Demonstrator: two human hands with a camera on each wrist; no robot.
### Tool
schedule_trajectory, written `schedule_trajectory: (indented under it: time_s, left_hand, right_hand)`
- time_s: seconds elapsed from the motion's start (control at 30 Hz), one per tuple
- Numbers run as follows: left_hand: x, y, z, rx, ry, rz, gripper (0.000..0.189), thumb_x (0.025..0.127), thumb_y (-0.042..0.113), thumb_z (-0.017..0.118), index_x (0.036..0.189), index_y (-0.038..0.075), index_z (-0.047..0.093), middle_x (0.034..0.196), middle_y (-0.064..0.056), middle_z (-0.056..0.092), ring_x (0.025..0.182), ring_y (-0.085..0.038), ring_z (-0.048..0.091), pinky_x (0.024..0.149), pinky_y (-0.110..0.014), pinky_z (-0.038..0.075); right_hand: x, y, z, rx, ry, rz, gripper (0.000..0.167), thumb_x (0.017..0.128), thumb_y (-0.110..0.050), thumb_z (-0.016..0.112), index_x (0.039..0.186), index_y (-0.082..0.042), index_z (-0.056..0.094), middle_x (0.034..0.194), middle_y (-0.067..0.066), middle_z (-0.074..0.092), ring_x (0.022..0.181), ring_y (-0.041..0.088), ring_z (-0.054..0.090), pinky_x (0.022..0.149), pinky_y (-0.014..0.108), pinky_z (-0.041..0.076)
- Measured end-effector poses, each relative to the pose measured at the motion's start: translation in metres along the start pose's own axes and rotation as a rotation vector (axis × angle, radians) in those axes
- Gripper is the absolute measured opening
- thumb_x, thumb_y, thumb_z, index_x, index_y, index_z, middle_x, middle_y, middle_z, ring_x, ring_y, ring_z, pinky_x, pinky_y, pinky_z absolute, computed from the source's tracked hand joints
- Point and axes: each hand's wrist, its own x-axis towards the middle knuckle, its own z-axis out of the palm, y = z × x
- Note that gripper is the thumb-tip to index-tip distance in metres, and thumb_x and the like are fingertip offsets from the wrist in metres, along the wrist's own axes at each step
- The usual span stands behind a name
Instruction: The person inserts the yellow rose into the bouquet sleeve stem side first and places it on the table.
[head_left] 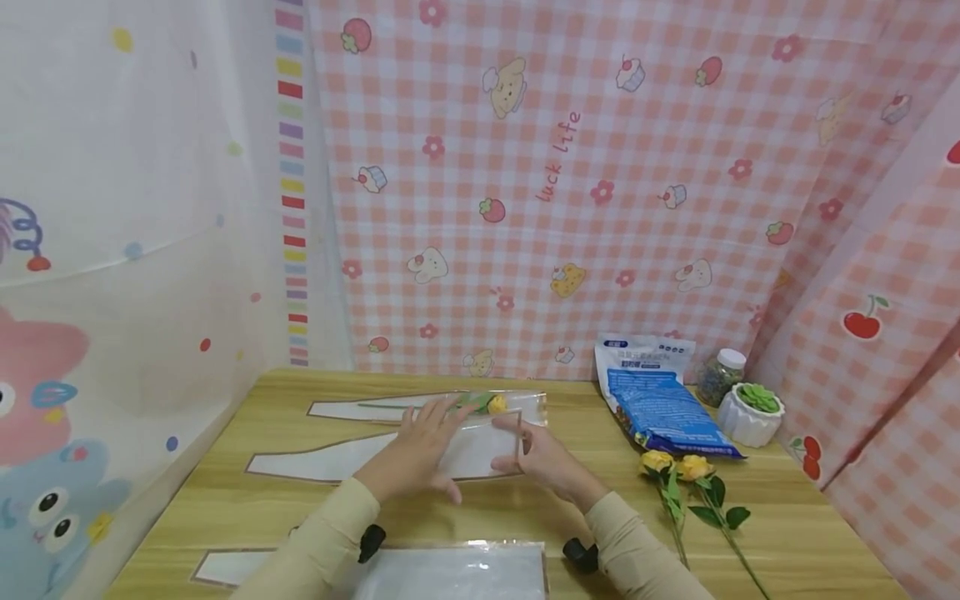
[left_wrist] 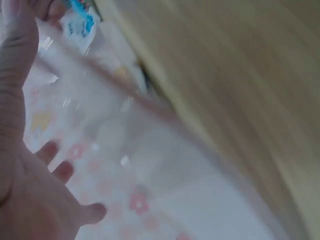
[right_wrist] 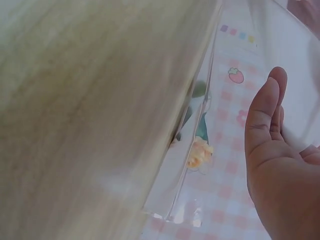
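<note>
A tapered, whitish flower sleeve [head_left: 330, 464] with a dark border lies across the middle of the table. Over its middle is my left hand [head_left: 420, 450], fingers spread and thumb out to the side. My right hand [head_left: 551, 462] is at the wide right end, thumb and forefinger apart around that edge. Just behind lies another sleeve [head_left: 330, 408] with a yellow rose [head_left: 497, 405] inside, its stem partly behind my left fingers. The right wrist view shows the rose [right_wrist: 199, 154] through clear plastic, beside my right hand [right_wrist: 275, 160]. Close to the sleeve's surface are the left fingers [left_wrist: 62, 171].
A third sleeve [head_left: 465, 575] lies at the front edge, partly under my left forearm. Two yellow roses [head_left: 675, 467] lie on the right. Behind them are a blue and white bag [head_left: 660, 404], a lidded jar [head_left: 722, 377] and a white succulent pot [head_left: 750, 421]. Curtains enclose the table.
</note>
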Motion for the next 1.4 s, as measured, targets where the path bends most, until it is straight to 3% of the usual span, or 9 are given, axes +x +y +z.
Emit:
schedule_trajectory:
  time_s: [0.17, 0.43, 0.67, 1.0, 1.13, 1.2, 1.4]
  left_hand:
    - [0.016, 0.010, 0.014, -0.007, -0.029, -0.012, 0.144, 0.052, 0.056, 0.094, 0.163, 0.022, 0.008, 0.166, -0.018, 0.012, 0.150, -0.043, 0.016, 0.105, -0.081, 0.023]
    - [0.024, 0.018, 0.018, -0.014, -0.067, -0.026, 0.141, 0.064, 0.046, 0.094, 0.163, 0.022, -0.002, 0.166, -0.009, 0.024, 0.149, -0.034, 0.028, 0.106, -0.073, 0.033]
    - [0.028, 0.021, 0.019, 0.019, -0.053, -0.014, 0.133, 0.066, 0.043, 0.095, 0.162, 0.013, 0.008, 0.160, -0.014, 0.033, 0.146, -0.035, 0.033, 0.104, -0.064, 0.042]
    - [0.031, 0.021, 0.026, 0.015, -0.046, -0.018, 0.122, 0.067, 0.041, 0.095, 0.159, 0.014, 0.019, 0.144, -0.013, 0.044, 0.133, -0.033, 0.043, 0.092, -0.054, 0.050]
    - [0.032, 0.022, 0.028, 0.009, -0.044, -0.016, 0.122, 0.067, 0.040, 0.095, 0.159, 0.014, 0.020, 0.145, -0.012, 0.043, 0.134, -0.032, 0.042, 0.094, -0.053, 0.049]
    - [0.033, 0.021, 0.027, 0.001, -0.049, -0.022, 0.121, 0.068, 0.040, 0.094, 0.160, 0.015, 0.018, 0.148, -0.013, 0.041, 0.138, -0.034, 0.039, 0.098, -0.056, 0.048]
    - [0.031, 0.020, 0.023, -0.025, -0.066, -0.041, 0.119, 0.071, 0.038, 0.092, 0.160, 0.016, 0.016, 0.153, -0.017, 0.037, 0.145, -0.038, 0.031, 0.103, -0.061, 0.043]
  right_hand:
    - [-0.002, -0.002, -0.001, -0.004, -0.035, -0.038, 0.069, 0.086, -0.017, 0.082, 0.147, -0.002, 0.051, 0.147, 0.021, 0.050, 0.117, 0.029, 0.057, 0.090, 0.039, 0.054]
    - [-0.006, -0.001, -0.009, 0.078, -0.083, -0.058, 0.066, 0.088, -0.009, 0.079, 0.146, 0.002, 0.048, 0.131, 0.020, 0.060, 0.102, 0.024, 0.067, 0.085, 0.034, 0.058]
    - [-0.011, -0.001, -0.018, 0.019, -0.079, -0.073, 0.055, 0.095, -0.014, 0.072, 0.144, -0.001, 0.052, 0.127, 0.018, 0.063, 0.100, 0.021, 0.066, 0.084, 0.031, 0.056]
    - [-0.020, 0.000, -0.030, 0.021, -0.143, -0.113, 0.045, 0.103, -0.013, 0.059, 0.145, 0.000, 0.052, 0.142, 0.024, 0.054, 0.101, 0.018, 0.064, 0.083, 0.030, 0.056]
    - [-0.022, -0.002, -0.032, -0.022, -0.129, -0.116, 0.043, 0.104, -0.017, 0.057, 0.142, 0.003, 0.054, 0.139, 0.023, 0.054, 0.101, 0.018, 0.061, 0.082, 0.030, 0.055]
    - [-0.025, -0.004, -0.033, -0.041, -0.117, -0.115, 0.043, 0.105, -0.019, 0.057, 0.141, 0.002, 0.055, 0.140, 0.023, 0.052, 0.104, 0.021, 0.061, 0.083, 0.032, 0.054]
    - [-0.036, -0.003, -0.042, -0.028, -0.114, -0.091, 0.048, 0.105, -0.026, 0.058, 0.146, -0.002, 0.052, 0.152, 0.021, 0.044, 0.115, 0.027, 0.062, 0.094, 0.056, 0.052]
